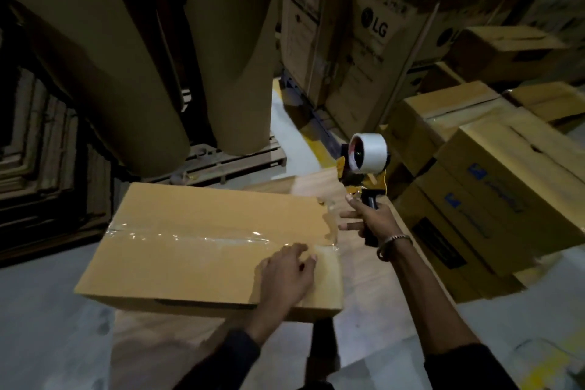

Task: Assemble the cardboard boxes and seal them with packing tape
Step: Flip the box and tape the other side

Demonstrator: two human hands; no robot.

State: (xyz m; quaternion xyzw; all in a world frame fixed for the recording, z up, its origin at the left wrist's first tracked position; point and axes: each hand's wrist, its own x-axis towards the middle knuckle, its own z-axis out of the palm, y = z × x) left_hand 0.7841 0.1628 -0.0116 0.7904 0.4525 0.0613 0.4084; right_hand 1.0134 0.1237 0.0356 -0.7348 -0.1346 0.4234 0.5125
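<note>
While the left hand (286,266) presses flat on the cardboard box (202,244) at the table's (364,269) middle, its seam tape (190,236) looks already laid. Right hand (370,218) grasps the tape dispenser (367,165) above the right edge; probably only smoothing remains.

Box (202,241) near side hidden by left hand (285,275), tall rolls (104,51) cut off at top edge
</note>
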